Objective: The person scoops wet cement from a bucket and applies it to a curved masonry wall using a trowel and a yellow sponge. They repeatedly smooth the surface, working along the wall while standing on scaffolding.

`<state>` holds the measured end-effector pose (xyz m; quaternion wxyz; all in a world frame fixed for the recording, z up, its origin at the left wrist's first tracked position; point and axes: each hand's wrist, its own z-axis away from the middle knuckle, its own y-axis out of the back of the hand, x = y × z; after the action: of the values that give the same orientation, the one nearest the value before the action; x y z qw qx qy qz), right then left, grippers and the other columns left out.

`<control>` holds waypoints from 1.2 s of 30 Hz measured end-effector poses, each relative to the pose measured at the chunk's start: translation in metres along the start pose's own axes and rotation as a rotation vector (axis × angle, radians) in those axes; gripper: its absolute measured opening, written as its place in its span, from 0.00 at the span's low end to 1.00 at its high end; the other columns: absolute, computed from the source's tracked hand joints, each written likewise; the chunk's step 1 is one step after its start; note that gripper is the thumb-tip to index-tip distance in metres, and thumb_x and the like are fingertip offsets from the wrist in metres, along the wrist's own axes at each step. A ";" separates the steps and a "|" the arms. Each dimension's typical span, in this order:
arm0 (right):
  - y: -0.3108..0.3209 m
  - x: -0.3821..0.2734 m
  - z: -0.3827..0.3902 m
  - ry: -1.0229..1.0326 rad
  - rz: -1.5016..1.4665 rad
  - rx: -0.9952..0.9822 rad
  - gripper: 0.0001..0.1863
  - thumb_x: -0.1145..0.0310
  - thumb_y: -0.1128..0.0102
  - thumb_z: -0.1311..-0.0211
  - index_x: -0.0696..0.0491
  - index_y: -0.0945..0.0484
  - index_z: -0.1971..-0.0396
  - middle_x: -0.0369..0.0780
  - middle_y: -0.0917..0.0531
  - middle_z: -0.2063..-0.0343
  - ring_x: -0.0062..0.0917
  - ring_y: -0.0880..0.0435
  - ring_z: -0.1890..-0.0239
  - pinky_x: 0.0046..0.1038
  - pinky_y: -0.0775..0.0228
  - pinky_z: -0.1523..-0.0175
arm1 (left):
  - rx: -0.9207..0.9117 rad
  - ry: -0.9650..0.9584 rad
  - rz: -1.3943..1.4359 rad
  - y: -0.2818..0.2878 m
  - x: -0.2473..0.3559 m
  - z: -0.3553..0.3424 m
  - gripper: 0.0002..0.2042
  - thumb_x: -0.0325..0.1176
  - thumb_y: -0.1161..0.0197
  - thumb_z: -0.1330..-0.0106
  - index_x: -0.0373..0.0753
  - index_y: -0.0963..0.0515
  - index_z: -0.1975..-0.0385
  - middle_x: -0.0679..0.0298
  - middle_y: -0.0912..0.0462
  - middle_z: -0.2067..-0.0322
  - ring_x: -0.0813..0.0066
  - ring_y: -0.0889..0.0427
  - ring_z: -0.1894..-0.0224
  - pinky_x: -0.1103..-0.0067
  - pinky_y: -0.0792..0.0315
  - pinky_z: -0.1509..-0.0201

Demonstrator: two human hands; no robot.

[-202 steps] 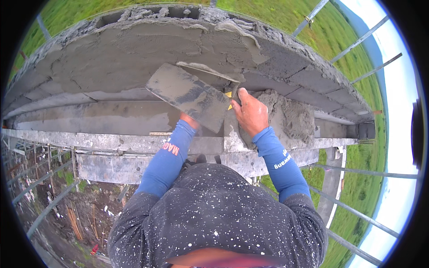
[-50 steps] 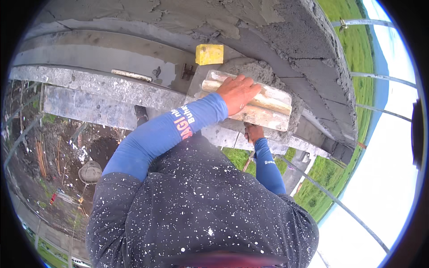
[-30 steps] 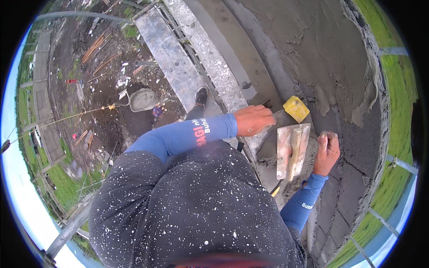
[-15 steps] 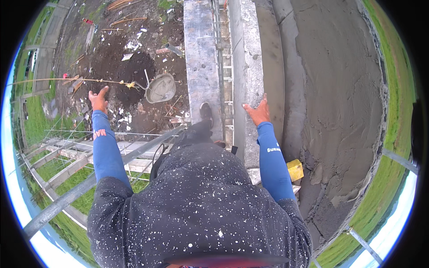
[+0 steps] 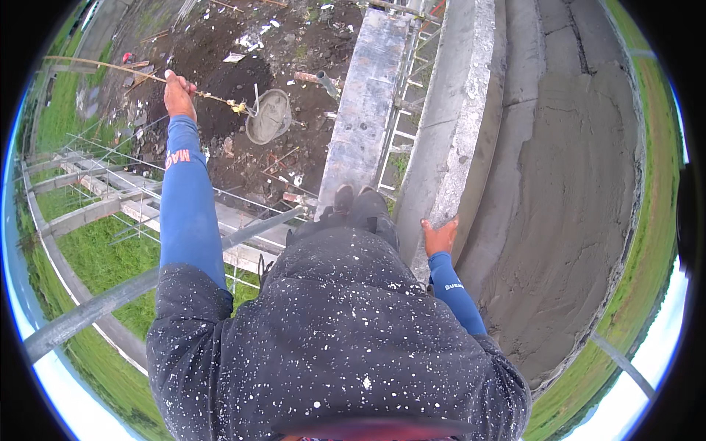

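Now the left grip (image 5: 179, 97) has closed round the rope (image 5: 107, 64), the right grip (image 5: 440, 237) wide on the ledge (image 5: 461, 147).

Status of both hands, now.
Left hand: closed around the rope.
Right hand: open, thumb spread from the fingers, resting on the ledge, nothing held.
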<state>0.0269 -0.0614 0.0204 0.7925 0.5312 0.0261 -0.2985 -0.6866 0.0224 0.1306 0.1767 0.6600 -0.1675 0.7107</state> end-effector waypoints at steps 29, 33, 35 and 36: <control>-0.245 -0.388 -0.019 1.119 0.115 -0.902 0.37 0.54 0.29 0.37 0.52 0.32 0.32 0.55 0.22 0.37 0.53 0.22 0.36 0.46 0.31 0.31 | 0.026 -0.080 0.232 -0.044 0.141 0.179 0.15 0.46 0.43 0.22 0.46 0.35 0.68 0.75 0.44 0.80 0.82 0.43 0.79 0.81 0.46 0.75; -0.261 -0.380 0.029 0.989 0.035 -1.070 0.25 0.53 0.31 0.35 0.56 0.21 0.47 0.56 0.15 0.51 0.56 0.18 0.46 0.48 0.26 0.41 | 0.072 -0.099 0.241 -0.028 0.192 0.198 0.16 0.47 0.44 0.20 0.46 0.35 0.69 0.75 0.44 0.80 0.82 0.44 0.79 0.81 0.47 0.75; -0.256 -0.367 0.043 1.140 -0.042 -1.050 0.16 0.59 0.33 0.29 0.60 0.16 0.58 0.53 0.12 0.64 0.50 0.13 0.56 0.41 0.23 0.50 | 0.047 -0.167 0.306 -0.020 0.204 0.204 0.18 0.49 0.44 0.20 0.46 0.36 0.70 0.75 0.45 0.80 0.83 0.46 0.79 0.82 0.48 0.74; -0.251 -0.358 0.047 1.151 -0.040 -1.070 0.16 0.60 0.33 0.29 0.60 0.16 0.58 0.53 0.12 0.64 0.50 0.13 0.57 0.41 0.23 0.50 | 0.036 -0.199 0.313 -0.011 0.203 0.206 0.14 0.46 0.44 0.21 0.45 0.35 0.65 0.73 0.42 0.74 0.81 0.43 0.73 0.81 0.46 0.69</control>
<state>-0.4058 -0.0068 -0.0377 0.7969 0.1479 0.5824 0.0626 -0.5133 -0.0589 0.3477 0.0349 0.6959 -0.2721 0.6637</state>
